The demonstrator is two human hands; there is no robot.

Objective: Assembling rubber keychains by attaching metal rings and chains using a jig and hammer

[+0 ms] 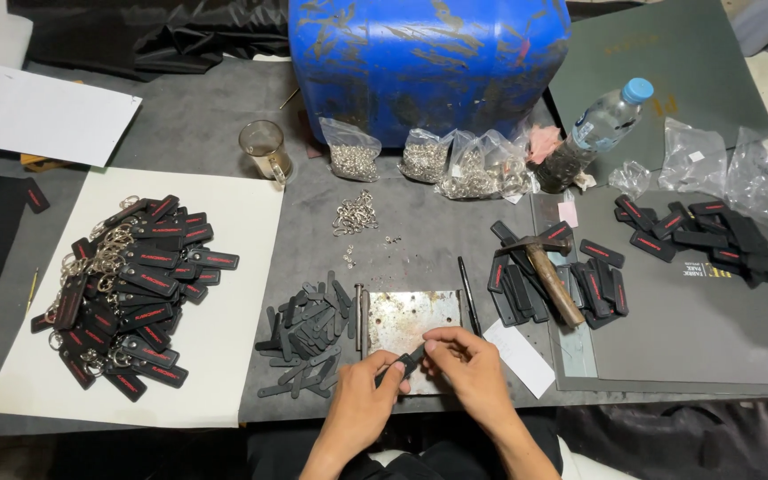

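Left hand (359, 404): its grip was pinched narrow on the near end of a black strap (402, 364), thumb and forefinger closed on it.
Right hand (471, 369): its grip closed on the far end of the same strap, fingertips meeting the left hand's over it.
Black strap: it was held between both hands just above the near edge of the metal plate (412, 318), tilted with its right end higher.
Metal plate: scuffed and rusty, it lay flat on the worktop (224, 124) directly at 12 o'clock of the hands.
Loose strap pile (306, 338): plain black straps were heaped at 9 o'clock of the plate, just beside the left hand.
Thin rods: one dark rod (467, 295) lay along the plate's right edge, another (359, 313) along its left edge.
Hammer (548, 274): wooden-handled, it rested on a cluster of black tags at 2 o'clock, near the right hand.
White slip (519, 356): paper lay at 3 o'clock, just beside the right hand.
Finished key fobs (131, 293): black tags with red marks and metal rings were piled on a white sheet (224, 356) at 9 o'clock, well apart.
Metal ring heap (355, 214): it lay loose at 12 o'clock, beyond the plate.
Bags of rings (424, 160): clear bags stood against a blue drum (420, 62) at 12 o'clock.
Glass mug (266, 148): at 11 o'clock.
Water bottle (604, 120): at 1 o'clock, leaning.
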